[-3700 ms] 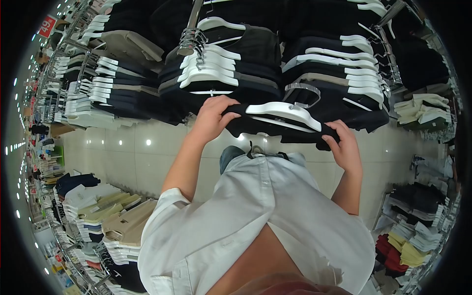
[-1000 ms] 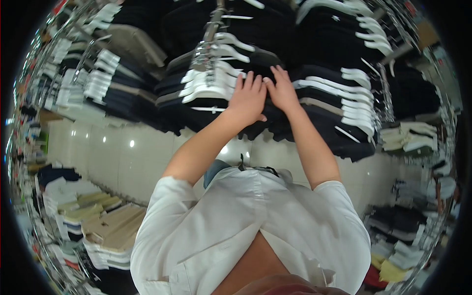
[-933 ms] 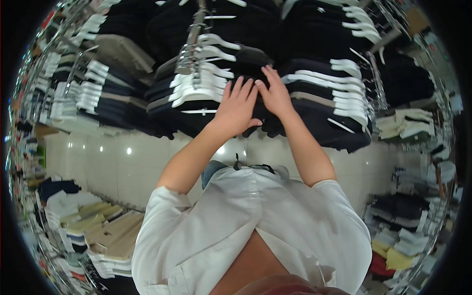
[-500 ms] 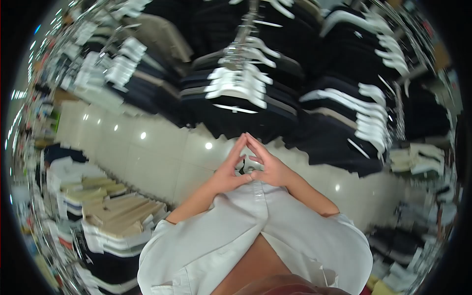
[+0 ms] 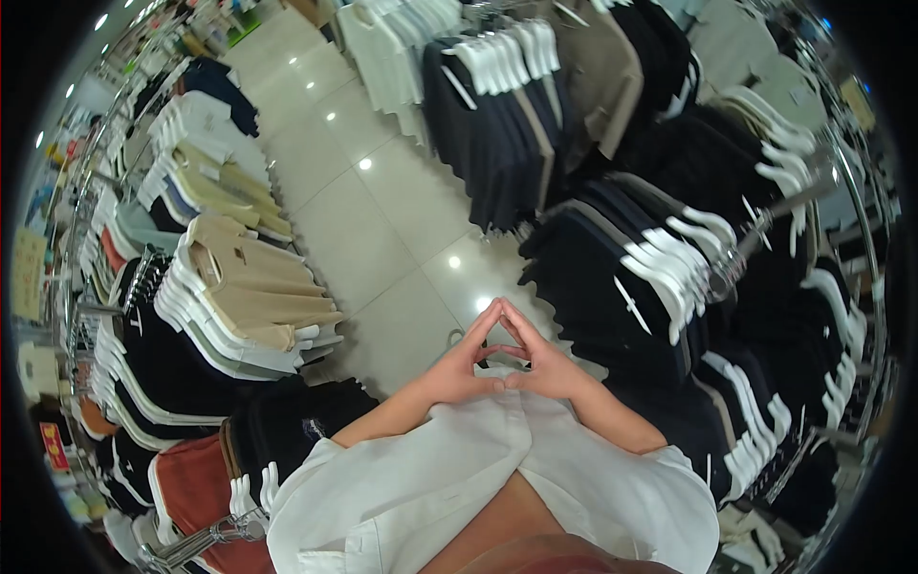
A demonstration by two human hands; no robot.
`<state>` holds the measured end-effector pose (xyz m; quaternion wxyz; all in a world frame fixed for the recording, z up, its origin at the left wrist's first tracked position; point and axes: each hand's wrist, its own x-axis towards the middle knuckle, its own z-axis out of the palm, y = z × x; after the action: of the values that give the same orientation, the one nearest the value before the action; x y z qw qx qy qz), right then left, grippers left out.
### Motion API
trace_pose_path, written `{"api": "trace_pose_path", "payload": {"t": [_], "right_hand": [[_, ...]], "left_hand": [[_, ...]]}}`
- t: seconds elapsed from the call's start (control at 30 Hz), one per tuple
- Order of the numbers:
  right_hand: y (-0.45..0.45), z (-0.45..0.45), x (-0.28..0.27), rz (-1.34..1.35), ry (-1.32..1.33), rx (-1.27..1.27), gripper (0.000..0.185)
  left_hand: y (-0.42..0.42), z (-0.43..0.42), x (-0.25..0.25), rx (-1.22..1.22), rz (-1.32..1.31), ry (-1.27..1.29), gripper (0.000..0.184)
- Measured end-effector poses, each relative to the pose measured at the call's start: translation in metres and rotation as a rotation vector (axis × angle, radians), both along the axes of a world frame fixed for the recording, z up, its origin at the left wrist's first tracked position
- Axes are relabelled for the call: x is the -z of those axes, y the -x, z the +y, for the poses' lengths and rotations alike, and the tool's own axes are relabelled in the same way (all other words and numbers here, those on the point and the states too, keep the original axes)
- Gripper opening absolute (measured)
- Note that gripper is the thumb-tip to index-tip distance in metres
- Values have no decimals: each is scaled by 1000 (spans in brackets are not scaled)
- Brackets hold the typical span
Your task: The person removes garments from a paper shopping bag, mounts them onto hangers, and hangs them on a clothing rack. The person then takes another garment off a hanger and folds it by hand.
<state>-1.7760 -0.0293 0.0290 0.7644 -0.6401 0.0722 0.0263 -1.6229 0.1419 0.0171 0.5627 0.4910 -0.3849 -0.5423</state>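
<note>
In front of my waist, my left hand (image 5: 465, 371) and my right hand (image 5: 539, 367) meet at the fingertips, forming a peak with a gap between the palms. Their fingers are stretched out and hold nothing. Both thumbs point inward and meet over the lower front of my white shirt (image 5: 402, 478). Nearest to my right hand are dark garments (image 5: 593, 287) on white hangers (image 5: 660, 277), to the right and a little apart from it.
Beige T-shirts (image 5: 253, 277) and a rust-coloured garment (image 5: 203, 483) hang along the left. More dark clothes (image 5: 492, 153) hang at the top centre. Between the rows runs a shiny tiled floor (image 5: 373, 210). A metal rail end (image 5: 732, 273) juts out at the right.
My view has turned to the left, so the dark clothes racks have swung to the right and the aisle shows ahead. My hands stay joined at the fingertips.
</note>
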Motion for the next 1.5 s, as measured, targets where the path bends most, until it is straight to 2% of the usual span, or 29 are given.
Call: {"api": "trace_pose_path", "payload": {"t": [0.27, 0.37, 0.47, 0.53, 0.57, 0.6, 0.67, 0.73, 0.77, 0.8, 0.9, 1.03, 1.13, 1.2, 1.27, 1.33, 1.4, 1.47, 1.5], "right_hand": [[-151, 2, -15, -49, 118, -233, 123], [-199, 8, -22, -53, 259, -224, 111], [-239, -33, -27, -83, 561, 84, 81], [-269, -93, -44, -58, 576, 686, 34], [-278, -140, -37, -53, 536, 905, 31], [-284, -191, -19, -52, 663, 1072, 32], [-284, -268, 9, 195, 855, 1115, 36], [-289, -326, 49, 256, 725, 1127, 40], [-297, -332, 42, 317, 764, 1120, 43], [-302, -341, 49, 270, 669, 1156, 45], [-323, -326, 24, 445, 835, 1109, 49], [-343, -334, 25, 714, 825, 1124, 57], [-354, -302, 3, 640, 1153, 1453, 53], [-372, -268, -26, 185, 1116, 1873, 38], [-368, -246, -12, -375, 1104, 1868, 18], [-396, -203, -33, -524, 1246, 1410, 10], [-458, -160, -47, -618, 1054, 1071, 13], [-521, -140, -42, -416, 842, 756, 29], [-562, -132, -40, -303, 677, 686, 43]], "left_hand": [[-110, 30, 6, -211, 87, 107, 130], [-153, 42, 7, -265, 74, 123, 125], [-190, 48, 0, -314, 72, 89, 121], [-215, 48, -1, -338, 88, 73, 117], [-228, 48, 0, -351, 100, 72, 116], [-242, 45, 1, -367, 107, 75, 114], [-271, 38, 2, -369, 111, 55, 111], [-305, 29, 9, -392, 99, 37, 110], [-321, 27, 15, -402, 91, 24, 109], [-336, 22, 16, -415, 86, 11, 109], [-386, 1, 3, -443, 56, -5, 107], [-449, -26, -1, -392, 6, -17, 103], [-490, -52, -3, -351, 25, 5, 101], [-513, -62, -2, -306, 53, 31, 100], [-538, -75, -7, -231, 39, -10, 101], [-564, -91, -10, -161, 34, -23, 102], [-594, -105, -13, -88, 30, -10, 103], [-627, -117, -20, -39, 32, 44, 106], [-646, -120, -21, -12, 33, 71, 107]]}}
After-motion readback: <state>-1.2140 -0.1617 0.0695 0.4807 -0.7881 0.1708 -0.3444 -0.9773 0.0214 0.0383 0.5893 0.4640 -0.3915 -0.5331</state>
